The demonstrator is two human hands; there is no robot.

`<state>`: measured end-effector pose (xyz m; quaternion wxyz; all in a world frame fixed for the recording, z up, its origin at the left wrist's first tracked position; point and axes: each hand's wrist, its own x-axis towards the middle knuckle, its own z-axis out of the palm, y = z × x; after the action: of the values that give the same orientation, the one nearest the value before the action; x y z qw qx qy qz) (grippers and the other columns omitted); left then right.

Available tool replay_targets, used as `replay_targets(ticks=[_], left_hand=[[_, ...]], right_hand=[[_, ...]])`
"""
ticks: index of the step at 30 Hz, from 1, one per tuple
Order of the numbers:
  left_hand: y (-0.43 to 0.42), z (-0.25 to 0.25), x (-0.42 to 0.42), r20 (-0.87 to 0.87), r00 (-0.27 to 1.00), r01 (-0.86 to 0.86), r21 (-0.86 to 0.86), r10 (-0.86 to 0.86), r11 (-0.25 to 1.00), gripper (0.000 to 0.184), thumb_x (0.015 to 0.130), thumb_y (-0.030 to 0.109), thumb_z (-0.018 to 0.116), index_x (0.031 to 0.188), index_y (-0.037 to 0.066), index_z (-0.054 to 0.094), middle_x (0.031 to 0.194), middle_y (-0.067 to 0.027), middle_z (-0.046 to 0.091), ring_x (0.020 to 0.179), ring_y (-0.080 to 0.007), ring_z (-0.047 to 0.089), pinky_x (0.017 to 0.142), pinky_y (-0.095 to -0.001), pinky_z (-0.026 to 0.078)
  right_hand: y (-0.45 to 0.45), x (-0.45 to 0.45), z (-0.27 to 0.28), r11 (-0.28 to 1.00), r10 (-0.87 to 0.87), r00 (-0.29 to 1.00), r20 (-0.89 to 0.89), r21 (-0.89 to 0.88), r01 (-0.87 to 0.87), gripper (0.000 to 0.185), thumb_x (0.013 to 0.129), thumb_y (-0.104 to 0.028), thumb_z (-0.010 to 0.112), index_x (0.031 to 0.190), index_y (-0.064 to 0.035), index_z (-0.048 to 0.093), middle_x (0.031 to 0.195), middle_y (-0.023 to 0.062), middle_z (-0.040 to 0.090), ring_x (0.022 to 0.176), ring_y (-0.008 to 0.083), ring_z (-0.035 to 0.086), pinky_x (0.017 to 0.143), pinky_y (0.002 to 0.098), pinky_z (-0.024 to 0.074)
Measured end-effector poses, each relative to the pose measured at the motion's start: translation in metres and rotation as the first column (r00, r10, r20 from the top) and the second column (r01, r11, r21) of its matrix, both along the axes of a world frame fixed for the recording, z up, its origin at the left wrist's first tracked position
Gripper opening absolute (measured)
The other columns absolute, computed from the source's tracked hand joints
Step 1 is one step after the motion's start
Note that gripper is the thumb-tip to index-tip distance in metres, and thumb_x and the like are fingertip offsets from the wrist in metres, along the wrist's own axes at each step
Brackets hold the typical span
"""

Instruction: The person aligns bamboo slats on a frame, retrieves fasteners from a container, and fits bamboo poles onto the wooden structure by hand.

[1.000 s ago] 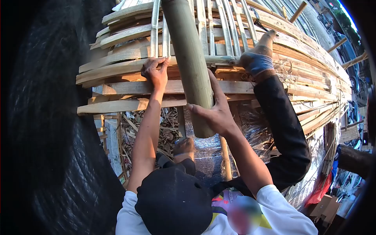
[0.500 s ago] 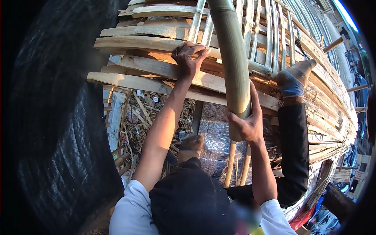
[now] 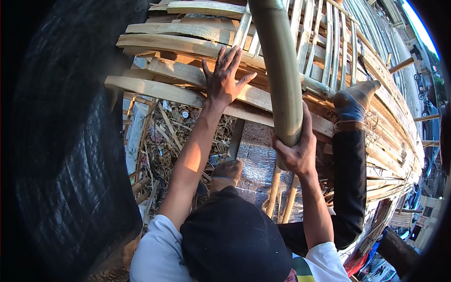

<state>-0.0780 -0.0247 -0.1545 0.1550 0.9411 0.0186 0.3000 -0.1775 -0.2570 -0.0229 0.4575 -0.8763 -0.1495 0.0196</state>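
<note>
A thick bamboo pole [image 3: 282, 70] runs from the top of the head view down to its lower end. My right hand [image 3: 299, 146] is wrapped around it near that end. Left of the pole, my left hand [image 3: 223, 80] is open with its fingers spread, palm down over the stacked wooden planks [image 3: 174, 44]. Whether its palm presses on the wood I cannot tell. Just beyond its fingertips lie narrow split bamboo strips [image 3: 243, 28]. More of these strips form a slatted row [image 3: 324, 44] to the right of the pole.
My socked foot [image 3: 354, 96] rests on the planks at the right, the other foot [image 3: 227, 171] lower down. Shavings and scraps [image 3: 176, 127] litter the ground beside a shiny foil-like sheet [image 3: 256, 150]. Black sheeting [image 3: 80, 164] hangs at the left; bamboo stakes [image 3: 401, 65] jut out at right.
My left hand has uncurled from the plank edge by the strip ends and now spreads flat, slightly lower. My right hand keeps its grip on the pole.
</note>
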Motion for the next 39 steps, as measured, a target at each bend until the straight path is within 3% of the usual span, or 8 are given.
replay_targets(ticks=[3, 11, 14, 23, 29, 35, 36, 39], left_hand=[[0.0, 0.001, 0.0, 0.024, 0.999, 0.025, -0.047, -0.024, 0.999, 0.08, 0.087, 0.059, 0.063, 0.151, 0.02, 0.037, 0.157, 0.0028, 0.036, 0.149, -0.024, 0.024, 0.113, -0.0731, 0.011], [0.001, -0.002, -0.003, 0.011, 1.0, 0.015, -0.036, -0.014, 0.999, 0.078, 0.088, 0.04, 0.068, 0.154, 0.022, 0.031, 0.159, 0.0023, 0.032, 0.149, -0.0219, 0.026, 0.115, -0.0689, 0.014], [0.002, -0.002, -0.003, 0.048, 0.999, 0.02, -0.089, -0.016, 0.996, 0.084, 0.087, 0.037, 0.07, 0.156, 0.02, 0.025, 0.16, -0.0006, 0.031, 0.148, -0.0214, 0.027, 0.115, -0.0676, 0.013], [0.01, -0.007, -0.007, 0.06, 0.996, 0.07, -0.091, -0.065, 0.993, 0.077, 0.087, 0.034, 0.067, 0.153, 0.017, 0.031, 0.159, -0.0011, 0.031, 0.148, -0.0185, 0.027, 0.117, -0.0665, 0.017], [0.007, -0.001, -0.011, 0.018, 0.999, 0.027, -0.076, -0.026, 0.997, 0.081, 0.086, 0.031, 0.07, 0.155, 0.019, 0.028, 0.158, -0.001, 0.033, 0.147, -0.0226, 0.031, 0.114, -0.0636, 0.024], [0.007, -0.002, -0.011, 0.058, 0.998, 0.042, -0.072, -0.038, 0.997, 0.078, 0.085, 0.027, 0.069, 0.153, 0.016, 0.033, 0.158, -0.0034, 0.034, 0.146, -0.0233, 0.033, 0.115, -0.0595, 0.025], [0.007, -0.003, -0.011, 0.057, 0.998, 0.038, -0.067, -0.034, 0.997, 0.078, 0.085, 0.027, 0.069, 0.153, 0.015, 0.033, 0.158, -0.0036, 0.035, 0.146, -0.0233, 0.033, 0.115, -0.0593, 0.025], [0.006, -0.003, -0.01, 0.055, 0.998, 0.03, -0.067, -0.026, 0.997, 0.078, 0.085, 0.027, 0.07, 0.153, 0.014, 0.033, 0.158, -0.0037, 0.035, 0.146, -0.0234, 0.033, 0.115, -0.0587, 0.025]], right_hand=[[0.004, 0.009, -0.011, 0.991, 0.015, 0.999, -0.03, -0.13, -0.018, 0.094, 0.071, -0.018, 0.072, 0.153, -0.0128, 0.026, 0.118, 0.0274, 0.064, 0.107, 0.0425, 0.066, 0.09, 0.0449, 0.0546], [0.01, 0.0, 0.018, 1.0, 0.012, 0.991, 0.13, 0.015, -0.014, 0.093, 0.072, -0.012, 0.071, 0.153, -0.0121, 0.026, 0.111, 0.0265, 0.066, 0.101, 0.0386, 0.069, 0.087, 0.0438, 0.0558], [0.008, -0.001, -0.023, 0.976, -0.052, 0.999, -0.014, -0.213, 0.048, 0.095, 0.07, -0.014, 0.072, 0.153, -0.0139, 0.026, 0.112, 0.0288, 0.065, 0.101, 0.0416, 0.068, 0.086, 0.0462, 0.056], [0.005, 0.007, 0.029, 0.998, -0.051, 0.956, 0.289, 0.051, 0.038, 0.091, 0.071, -0.015, 0.075, 0.149, -0.0061, 0.03, 0.113, 0.0216, 0.064, 0.096, 0.0285, 0.067, 0.085, 0.0425, 0.0536], [0.006, -0.009, -0.011, 0.968, -0.067, 0.994, -0.081, -0.248, 0.045, 0.096, 0.07, -0.018, 0.074, 0.153, -0.0152, 0.026, 0.117, 0.0258, 0.065, 0.103, 0.0428, 0.067, 0.089, 0.0469, 0.0555], [0.006, 0.001, 0.054, 0.999, -0.033, 0.968, 0.247, 0.002, 0.033, 0.09, 0.071, -0.013, 0.075, 0.15, -0.0056, 0.032, 0.113, 0.0203, 0.065, 0.093, 0.027, 0.068, 0.084, 0.0406, 0.0548], [0.001, 0.006, 0.062, 0.994, 0.019, 0.925, 0.379, -0.105, 0.023, 0.092, 0.071, -0.013, 0.075, 0.15, -0.0049, 0.029, 0.113, 0.0186, 0.064, 0.091, 0.0259, 0.067, 0.083, 0.0406, 0.0552], [0.012, -0.01, 0.051, 0.997, -0.03, 0.979, 0.2, 0.078, 0.014, 0.095, 0.071, -0.014, 0.075, 0.152, -0.0063, 0.024, 0.114, 0.0195, 0.064, 0.093, 0.0292, 0.068, 0.083, 0.0416, 0.0554]])
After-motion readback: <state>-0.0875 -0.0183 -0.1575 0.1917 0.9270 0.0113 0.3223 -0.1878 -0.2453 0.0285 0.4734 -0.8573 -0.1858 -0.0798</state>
